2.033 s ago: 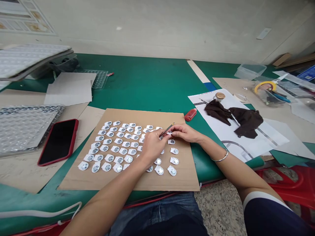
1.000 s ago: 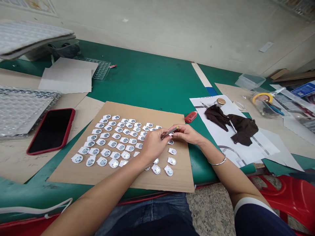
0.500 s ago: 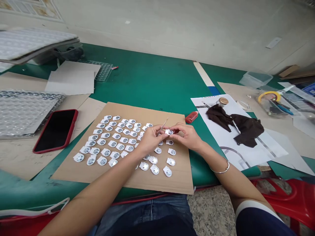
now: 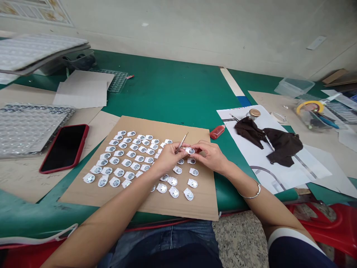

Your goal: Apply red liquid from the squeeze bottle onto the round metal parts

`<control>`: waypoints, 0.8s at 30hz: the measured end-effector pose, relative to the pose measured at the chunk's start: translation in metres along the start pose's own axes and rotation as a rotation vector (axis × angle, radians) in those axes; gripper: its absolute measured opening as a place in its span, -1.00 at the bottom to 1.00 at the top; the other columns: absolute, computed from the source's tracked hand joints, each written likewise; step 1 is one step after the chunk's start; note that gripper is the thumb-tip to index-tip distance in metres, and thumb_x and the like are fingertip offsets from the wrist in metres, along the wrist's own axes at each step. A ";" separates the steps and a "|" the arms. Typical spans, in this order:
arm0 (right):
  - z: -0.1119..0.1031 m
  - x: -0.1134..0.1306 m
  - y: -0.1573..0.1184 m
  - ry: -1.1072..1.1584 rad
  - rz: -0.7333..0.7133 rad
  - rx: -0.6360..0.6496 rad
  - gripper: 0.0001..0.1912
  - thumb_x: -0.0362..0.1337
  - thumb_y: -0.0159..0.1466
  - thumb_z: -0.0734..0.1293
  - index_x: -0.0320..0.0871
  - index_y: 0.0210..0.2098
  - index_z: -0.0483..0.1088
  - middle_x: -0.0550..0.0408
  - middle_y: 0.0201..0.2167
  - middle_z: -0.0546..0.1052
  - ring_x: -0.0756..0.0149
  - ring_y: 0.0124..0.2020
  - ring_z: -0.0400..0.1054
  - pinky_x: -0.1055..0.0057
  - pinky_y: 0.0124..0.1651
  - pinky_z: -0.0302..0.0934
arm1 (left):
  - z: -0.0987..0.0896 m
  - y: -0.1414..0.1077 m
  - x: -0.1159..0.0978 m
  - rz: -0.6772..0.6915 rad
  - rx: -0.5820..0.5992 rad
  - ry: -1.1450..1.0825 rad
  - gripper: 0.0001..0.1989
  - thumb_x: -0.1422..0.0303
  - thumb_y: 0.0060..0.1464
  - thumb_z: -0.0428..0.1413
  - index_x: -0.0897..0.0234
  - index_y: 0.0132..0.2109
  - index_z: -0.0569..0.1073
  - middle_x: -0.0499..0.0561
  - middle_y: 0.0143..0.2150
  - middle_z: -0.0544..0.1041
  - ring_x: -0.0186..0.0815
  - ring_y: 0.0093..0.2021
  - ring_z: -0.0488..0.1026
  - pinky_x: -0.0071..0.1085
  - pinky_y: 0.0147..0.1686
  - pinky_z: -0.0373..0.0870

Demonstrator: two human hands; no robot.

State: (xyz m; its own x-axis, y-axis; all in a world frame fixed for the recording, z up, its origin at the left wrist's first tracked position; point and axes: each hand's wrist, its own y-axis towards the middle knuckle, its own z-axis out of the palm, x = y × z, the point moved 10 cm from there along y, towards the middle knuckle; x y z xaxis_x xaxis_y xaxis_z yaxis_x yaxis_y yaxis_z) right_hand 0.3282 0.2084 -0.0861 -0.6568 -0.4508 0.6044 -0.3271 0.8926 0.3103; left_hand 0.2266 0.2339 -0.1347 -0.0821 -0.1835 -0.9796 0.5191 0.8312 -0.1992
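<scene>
My left hand (image 4: 170, 155) is closed around a thin brush-like stick (image 4: 182, 142) that slants up to the right; its tip is too small to make out. Between the fingertips of both hands is a small round silver disc on a white tabbed backing (image 4: 190, 150). My right hand (image 4: 209, 154) pinches this disc from the right. Many similar discs (image 4: 119, 172) lie in rows on a brown cardboard sheet (image 4: 95, 197) under my hands. My left forearm hides some of them.
A small red bottle (image 4: 217, 131) lies just beyond the cardboard. To the right, dark brown cloth (image 4: 283, 145) and a lidded jar (image 4: 254, 113) rest on white paper. A red-cased phone (image 4: 64, 149) and bubble-textured trays (image 4: 30, 128) are at left.
The stick now stands a little steeper in my left hand, and the disc has shifted slightly left. Both hands keep their grip. The view has moved a little.
</scene>
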 end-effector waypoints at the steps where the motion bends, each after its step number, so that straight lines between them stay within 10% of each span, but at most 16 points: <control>1: 0.000 0.000 0.000 0.004 0.005 0.001 -0.75 -0.13 0.18 0.27 -0.14 -0.23 0.41 0.07 -0.39 0.48 0.43 -0.40 0.33 0.46 -0.33 0.22 | 0.000 0.000 -0.001 -0.002 0.002 0.017 -0.64 0.31 -0.04 0.15 0.35 -0.06 0.43 0.00 -0.44 0.49 -0.37 -0.40 0.44 -0.47 -0.40 0.33; 9: -0.007 -0.006 0.009 0.105 0.036 0.054 -0.57 -0.04 0.08 0.35 -0.17 -0.16 0.37 0.04 -0.29 0.48 0.42 -0.32 0.34 0.43 -0.20 0.26 | -0.008 0.001 -0.007 -0.009 -0.044 0.100 -0.59 0.19 -0.08 0.17 0.35 -0.11 0.44 -0.02 -0.49 0.47 -0.47 -0.62 0.24 -0.54 -0.64 0.10; 18: -0.185 -0.166 -0.061 -0.395 0.793 -0.437 -0.62 -0.16 0.15 0.27 -0.29 -0.13 0.37 -0.17 -0.11 0.43 0.19 -0.08 0.33 0.21 0.06 0.13 | -0.027 0.002 -0.001 -0.050 -0.175 0.091 -0.48 0.11 -0.21 0.23 0.28 -0.09 0.47 -0.02 -0.47 0.50 -0.46 -0.65 0.21 -0.55 -0.70 0.01; 24: -0.220 -0.223 -0.106 -0.444 0.976 -0.448 -0.73 -0.17 0.15 0.30 -0.29 -0.30 0.38 0.06 -0.39 0.46 0.39 -0.30 0.36 0.32 -0.15 0.27 | -0.027 0.002 -0.002 -0.046 -0.181 0.111 -0.52 0.12 -0.21 0.22 0.26 -0.11 0.48 -0.02 -0.46 0.51 -0.44 -0.63 0.24 -0.56 -0.71 0.01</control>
State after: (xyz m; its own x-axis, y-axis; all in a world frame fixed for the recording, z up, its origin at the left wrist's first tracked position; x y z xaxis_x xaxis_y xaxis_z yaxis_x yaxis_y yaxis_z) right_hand 0.6586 0.2133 -0.0927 -0.7068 0.5486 0.4466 0.6607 0.7375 0.1396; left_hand 0.2047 0.2501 -0.1338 -0.2004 -0.1734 -0.9642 0.3522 0.9057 -0.2360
